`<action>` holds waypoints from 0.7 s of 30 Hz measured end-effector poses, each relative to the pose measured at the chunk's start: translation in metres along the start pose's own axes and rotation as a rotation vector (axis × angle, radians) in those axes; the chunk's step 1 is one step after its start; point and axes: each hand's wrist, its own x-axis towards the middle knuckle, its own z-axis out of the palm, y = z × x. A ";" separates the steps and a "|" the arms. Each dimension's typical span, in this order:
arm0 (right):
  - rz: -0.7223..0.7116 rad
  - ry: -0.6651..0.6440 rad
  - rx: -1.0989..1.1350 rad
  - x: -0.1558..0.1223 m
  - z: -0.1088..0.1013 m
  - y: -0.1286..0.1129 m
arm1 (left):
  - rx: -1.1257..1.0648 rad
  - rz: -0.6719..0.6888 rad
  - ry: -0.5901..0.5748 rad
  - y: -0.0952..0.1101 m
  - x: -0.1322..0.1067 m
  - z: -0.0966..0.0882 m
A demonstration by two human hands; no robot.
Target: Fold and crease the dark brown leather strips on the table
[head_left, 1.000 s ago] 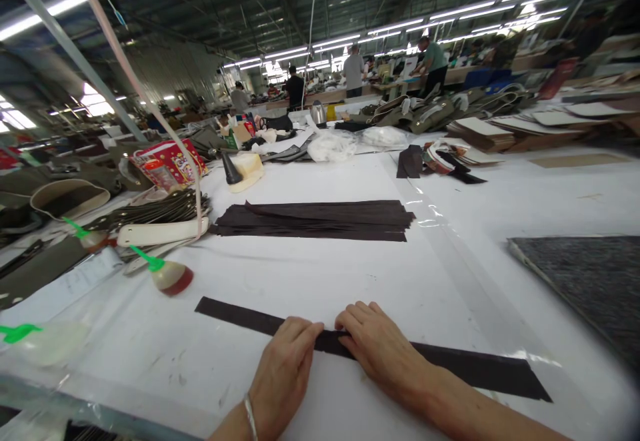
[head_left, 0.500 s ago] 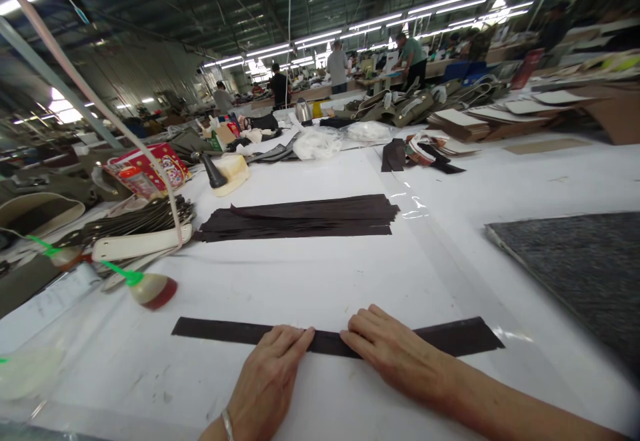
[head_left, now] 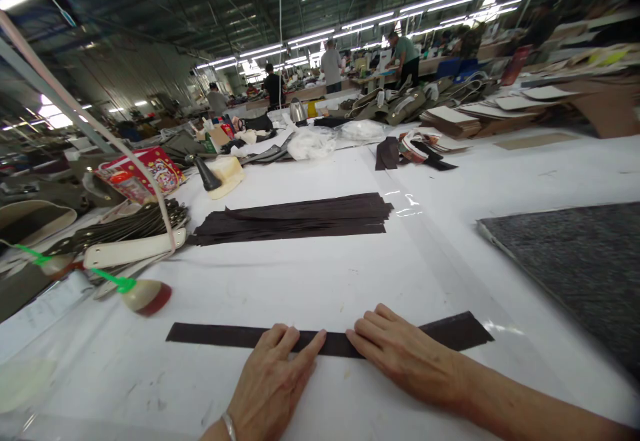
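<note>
Beyond open table (head_left: 270, 284) lies a pile (head_left: 295, 220); my left hand (head_left: 277, 378) and right hand (head_left: 403, 354) touch the strip (head_left: 215, 335), grip unclear.

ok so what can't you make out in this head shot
Head view: part of the dark strip, covered by the left hand and right hand.
Head view: how many pieces are in the dark stack; the upper ones overlap those beneath.
Head view: the far end of the grey mat, cut off by the right edge.
Head view: marks on the white sheet, too faint and blurred to read.
</note>
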 end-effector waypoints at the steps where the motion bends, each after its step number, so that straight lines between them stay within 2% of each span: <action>1: -0.006 -0.003 -0.003 -0.002 -0.001 0.001 | 0.010 0.000 -0.001 0.001 0.001 -0.001; 5: -0.025 -0.008 -0.013 -0.009 -0.006 0.005 | 0.042 0.008 0.033 0.003 0.002 -0.001; 11: -0.016 0.000 -0.012 -0.023 -0.014 0.011 | 0.005 0.112 0.228 0.005 0.008 0.000; 15: -0.006 -0.030 -0.026 -0.033 -0.019 0.013 | -0.082 0.206 0.160 0.000 0.013 0.001; 21: 0.009 -0.045 -0.031 -0.045 -0.023 0.015 | -0.051 0.211 0.090 0.002 0.022 -0.003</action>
